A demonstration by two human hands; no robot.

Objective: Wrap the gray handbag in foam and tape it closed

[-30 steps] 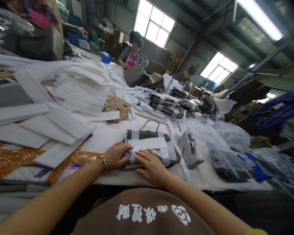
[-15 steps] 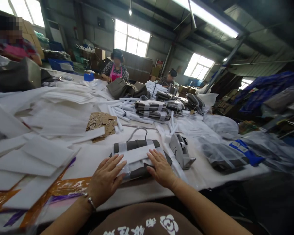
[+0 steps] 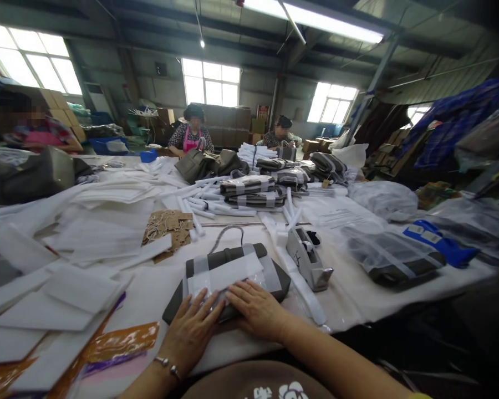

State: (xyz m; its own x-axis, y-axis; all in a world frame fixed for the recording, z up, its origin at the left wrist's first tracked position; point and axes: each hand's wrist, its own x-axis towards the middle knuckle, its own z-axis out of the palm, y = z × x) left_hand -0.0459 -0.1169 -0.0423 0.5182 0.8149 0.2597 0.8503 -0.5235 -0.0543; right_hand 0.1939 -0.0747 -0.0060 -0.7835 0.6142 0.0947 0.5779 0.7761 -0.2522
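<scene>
A dark grey-brown bag (image 3: 228, 253) lies folded flat on the table in front of me, its thin handle looping up at the far side. Translucent white wrapping strips cross it, and a white sheet (image 3: 228, 272) rests along its top. My left hand (image 3: 194, 327) is flat on the near left part of the bag, fingers stretched. Close beside it, my right hand (image 3: 255, 310) presses on the near edge with fingers extended. Neither hand grips anything. A grey tape dispenser (image 3: 310, 259) stands just right of the bag.
White foam sheets (image 3: 70, 288) are spread at left, over orange-brown plastic film (image 3: 122, 342). Brown tags (image 3: 168, 228) with strings lie beyond the bag. Wrapped bags (image 3: 253, 191) and white rolls pile up at centre. A plastic-covered bag (image 3: 403, 260) sits at right. Several people work across the table.
Both hands have slid nearer to me and closer together on the bag. More of the white sheet now shows. The camera view has levelled out.
</scene>
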